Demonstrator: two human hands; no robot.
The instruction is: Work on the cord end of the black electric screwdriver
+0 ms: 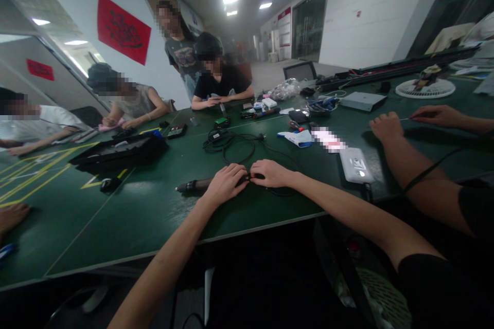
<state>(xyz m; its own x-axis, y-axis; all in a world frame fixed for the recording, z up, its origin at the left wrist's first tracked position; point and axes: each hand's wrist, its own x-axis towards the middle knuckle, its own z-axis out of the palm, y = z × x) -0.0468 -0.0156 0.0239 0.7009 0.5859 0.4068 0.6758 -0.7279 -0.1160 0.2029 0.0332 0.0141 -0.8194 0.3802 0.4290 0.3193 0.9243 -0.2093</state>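
Clamping left hand (227, 183) around dark tool (199, 185), pinching dark piece (258, 176) with right hand (270, 172).
Facing red poster (123, 29) with illegible characters, far left.

Single head-worn view, facing forward and down (rather wide), green table (127, 226) close below

We have a green worktop (154, 226), yellow lines (46, 180) by its left edge and a dark grey tool (201, 184) near its front edge.
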